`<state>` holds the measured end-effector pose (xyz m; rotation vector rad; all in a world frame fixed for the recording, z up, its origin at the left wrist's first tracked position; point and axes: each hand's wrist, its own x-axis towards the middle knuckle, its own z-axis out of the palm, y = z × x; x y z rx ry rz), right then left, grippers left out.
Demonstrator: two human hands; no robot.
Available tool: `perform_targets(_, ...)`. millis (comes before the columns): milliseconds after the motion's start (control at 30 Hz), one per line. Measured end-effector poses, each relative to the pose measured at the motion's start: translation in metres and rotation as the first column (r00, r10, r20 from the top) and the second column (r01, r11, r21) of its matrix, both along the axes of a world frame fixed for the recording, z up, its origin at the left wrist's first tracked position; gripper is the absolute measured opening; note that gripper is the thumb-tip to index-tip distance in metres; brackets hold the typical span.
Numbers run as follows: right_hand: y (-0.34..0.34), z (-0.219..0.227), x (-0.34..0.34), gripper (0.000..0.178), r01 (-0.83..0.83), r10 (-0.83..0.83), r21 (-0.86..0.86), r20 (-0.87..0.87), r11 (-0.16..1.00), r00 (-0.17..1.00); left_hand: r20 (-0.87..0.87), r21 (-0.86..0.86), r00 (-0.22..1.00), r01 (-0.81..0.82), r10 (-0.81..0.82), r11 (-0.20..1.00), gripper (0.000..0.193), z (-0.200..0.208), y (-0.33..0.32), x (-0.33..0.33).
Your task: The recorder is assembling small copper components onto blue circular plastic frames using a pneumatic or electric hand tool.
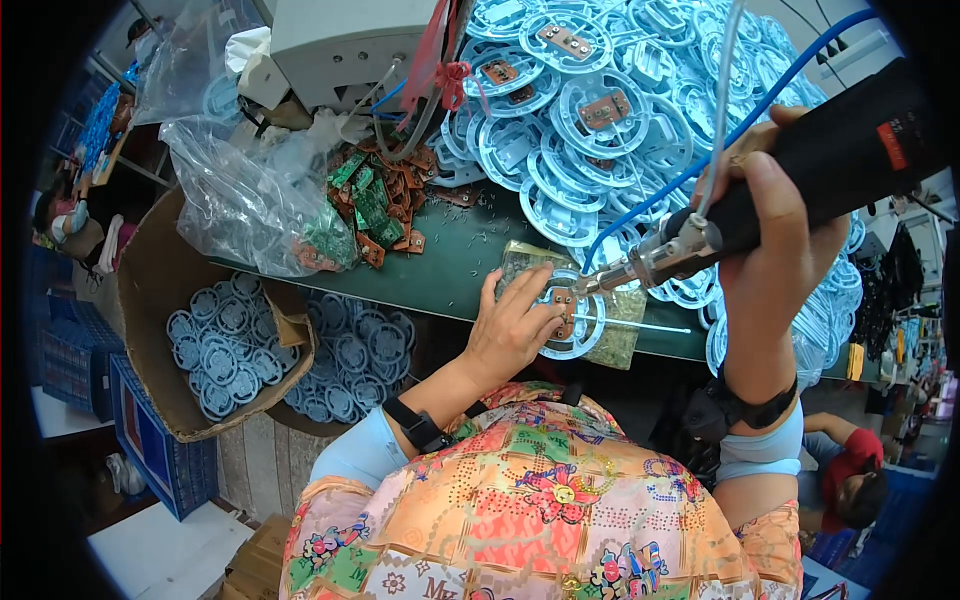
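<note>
My right hand (785,225) is wrapped round a black powered screwdriver (840,155) with a metal nose. Its tip comes down at the upper edge of a small brown circuit board (563,308). That board sits in a round light-blue plastic frame (592,338), from which a thin pale rod points right. My left hand (515,325) grips the frame from the left, fingertips on the board. Under the frame lies a yellowish, film-wrapped block (615,342) at the bench's front edge. The fingers' undersides are hidden.
A large heap of blue frames (600,110) covers the bench's right side, many with brown boards. Green and brown boards (375,205) are piled by a plastic bag (250,190). A cardboard box (150,300) holds more frames. A blue hose (690,175) crosses above the heap.
</note>
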<state>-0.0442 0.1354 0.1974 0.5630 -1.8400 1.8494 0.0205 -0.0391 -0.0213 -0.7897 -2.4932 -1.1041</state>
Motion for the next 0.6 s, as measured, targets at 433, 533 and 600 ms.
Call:
perform_targets(433, 0.000, -0.020, -0.013, 0.033, -0.071, 0.069, -0.138, -0.016, 0.988, 0.997, -0.004, -0.017, 1.000, -0.007, 0.007, 1.000, 0.020, 0.000, 0.000, -0.001)
perform_targets(533, -0.001, -0.021, -0.011, 0.032, -0.057, 0.062, -0.155, 0.028, 0.986, 0.998, 0.003, -0.016, 1.000, -0.006, 0.006, 1.000, 0.020, 0.000, 0.001, -0.001)
perform_targets(600, -0.002, -0.020, -0.013, 0.031, -0.045, 0.049, -0.150, 0.019, 0.988, 0.999, 0.003, -0.024, 1.000, -0.014, 0.014, 1.000, 0.020, 0.000, 0.001, -0.001)
